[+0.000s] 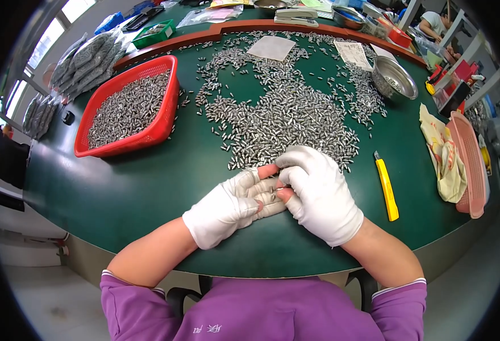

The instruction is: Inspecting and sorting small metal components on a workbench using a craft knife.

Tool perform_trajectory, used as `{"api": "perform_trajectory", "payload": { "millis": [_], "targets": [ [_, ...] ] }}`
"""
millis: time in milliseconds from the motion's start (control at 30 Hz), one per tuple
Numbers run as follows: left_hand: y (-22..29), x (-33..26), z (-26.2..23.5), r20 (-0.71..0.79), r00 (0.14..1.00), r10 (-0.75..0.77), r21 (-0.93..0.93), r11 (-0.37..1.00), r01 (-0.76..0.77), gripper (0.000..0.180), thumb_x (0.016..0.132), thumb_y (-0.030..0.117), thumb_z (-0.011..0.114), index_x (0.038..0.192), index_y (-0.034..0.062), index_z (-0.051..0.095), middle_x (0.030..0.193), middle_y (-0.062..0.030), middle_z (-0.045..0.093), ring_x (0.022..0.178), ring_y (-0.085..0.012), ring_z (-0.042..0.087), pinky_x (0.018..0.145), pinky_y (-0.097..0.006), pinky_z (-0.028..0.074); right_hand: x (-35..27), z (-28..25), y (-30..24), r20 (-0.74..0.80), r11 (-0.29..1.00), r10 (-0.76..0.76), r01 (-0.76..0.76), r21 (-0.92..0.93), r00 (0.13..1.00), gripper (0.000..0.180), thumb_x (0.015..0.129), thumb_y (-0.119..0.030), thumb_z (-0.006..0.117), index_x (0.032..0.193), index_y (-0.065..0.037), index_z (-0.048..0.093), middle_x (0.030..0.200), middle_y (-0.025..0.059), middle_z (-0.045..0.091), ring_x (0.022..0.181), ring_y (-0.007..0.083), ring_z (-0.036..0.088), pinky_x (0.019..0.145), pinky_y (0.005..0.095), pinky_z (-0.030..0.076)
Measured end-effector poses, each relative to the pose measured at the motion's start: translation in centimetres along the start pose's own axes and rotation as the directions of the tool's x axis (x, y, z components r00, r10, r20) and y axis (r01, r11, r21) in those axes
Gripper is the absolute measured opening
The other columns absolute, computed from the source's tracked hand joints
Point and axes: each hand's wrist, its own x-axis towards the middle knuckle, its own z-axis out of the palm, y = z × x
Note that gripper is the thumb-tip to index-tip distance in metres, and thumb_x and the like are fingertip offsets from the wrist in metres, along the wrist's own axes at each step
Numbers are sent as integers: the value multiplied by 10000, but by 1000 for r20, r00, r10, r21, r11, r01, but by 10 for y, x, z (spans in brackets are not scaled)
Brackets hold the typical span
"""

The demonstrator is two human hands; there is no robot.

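Both my hands wear white gloves that leave some fingertips bare. My left hand [227, 204] is half-turned palm up, its fingers cupped around a few small shiny metal pieces [273, 195]. Over those fingers, my right hand [321, 196] has its thumb and fingertips pinched together at the pieces; how many it grips is hidden. Just beyond the hands spreads a large loose heap of the same small, pointed metal pieces [284, 116] on the dark green table [148, 199].
A red plastic basket [173, 108] full of metal pieces stands at left, near bagged parts [91, 59]. At right lie a yellow utility knife [387, 190], a metal bowl [400, 85], a cloth [443, 156] and a pink basket [470, 165]. A reddish raised rim [204, 35] bounds the far side.
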Motion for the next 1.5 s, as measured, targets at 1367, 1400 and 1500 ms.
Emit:
{"api": "perform_trajectory", "payload": {
  "millis": [1367, 1400, 1500],
  "targets": [
    [8, -2, 4, -44, 987, 155, 218, 966, -142, 833, 890, 342, 700, 1498, 45, 214, 1436, -172, 419, 1291, -301, 485, 1086, -454, 405, 11, -13, 8, -138, 985, -134, 147, 89, 981, 196, 708, -99, 689, 878, -118, 593, 976, 49, 649, 912, 286, 606, 745, 408, 491],
    [8, -2, 5, -40, 987, 157, 189, 971, -147, 846, 888, 330, 705, 1511, 63, 198, 1441, -166, 417, 1295, -301, 482, 1089, -458, 401, 15, -16, 7, -99, 956, -248, 260, 135, 964, 192, 707, -101, 683, 872, -123, 587, 974, 45, 657, 919, 285, 605, 748, 410, 490],
    [12, -4, 10, -50, 994, 102, 178, 980, -92, 848, 891, 304, 701, 1529, 102, 179, 1477, -156, 382, 1303, -302, 476, 1083, -467, 404, 10, -6, 0, 37, 973, -232, 232, -3, 972, 134, 716, -132, 660, 821, -119, 578, 962, 44, 665, 916, 281, 619, 835, 428, 480]
  ]
}}
